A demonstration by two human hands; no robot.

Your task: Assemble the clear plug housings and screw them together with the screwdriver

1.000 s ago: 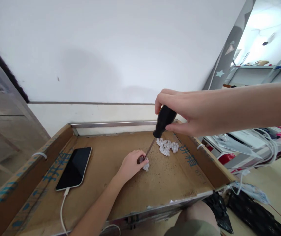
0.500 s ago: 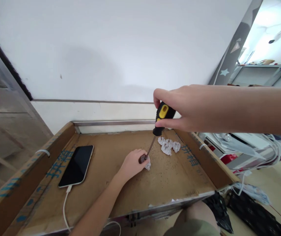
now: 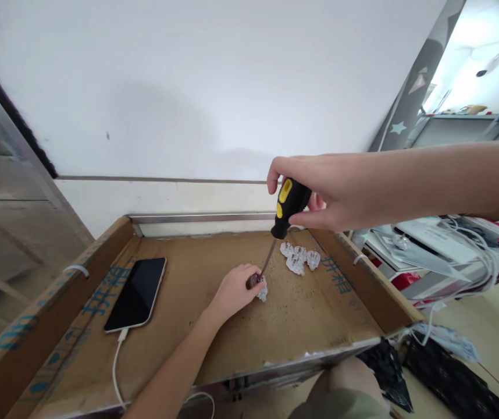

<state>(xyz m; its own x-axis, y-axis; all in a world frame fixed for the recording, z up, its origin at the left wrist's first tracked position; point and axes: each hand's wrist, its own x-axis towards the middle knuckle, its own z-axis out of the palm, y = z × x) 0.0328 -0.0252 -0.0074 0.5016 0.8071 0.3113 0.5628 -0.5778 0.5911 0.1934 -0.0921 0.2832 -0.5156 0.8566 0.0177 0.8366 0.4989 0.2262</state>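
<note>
- Right hand (image 3: 319,195): fingers and thumb wrapped around the black-and-yellow handle of a screwdriver (image 3: 292,202); shaft slants down and left.
- Left hand (image 3: 233,288): fingertips pinching a small dark brown part (image 3: 253,281) together with a clear plastic plug-like piece (image 3: 262,292), pressed near the middle of the cardboard tray (image 3: 180,270).
- Screwdriver tip meets the held work at the left fingertips; too small to tell whether it sits in a screw head.
- Progress, as judged: driving a screw on the held piece looks under way, tool placed and work braced. Turning depth cannot be read. The held piece is not yet set down.
- Remaining: four similar clear pieces (image 3: 295,265) lie clustered beyond and to the right of the work, well apart from the left hand. Cannot tell whether these are finished or waiting.
- Count: screwdriver, 1; clear pieces, 5 (1 held, 4 loose); dark part, 1 visible; smartphone (image 3: 136,295), 1, lying at the tray's left; white cable (image 3: 116,366) plugged into it, 1; white ties (image 3: 76,270) through the tray walls, 2. Dark specks around the work: many, uncounted.
</note>
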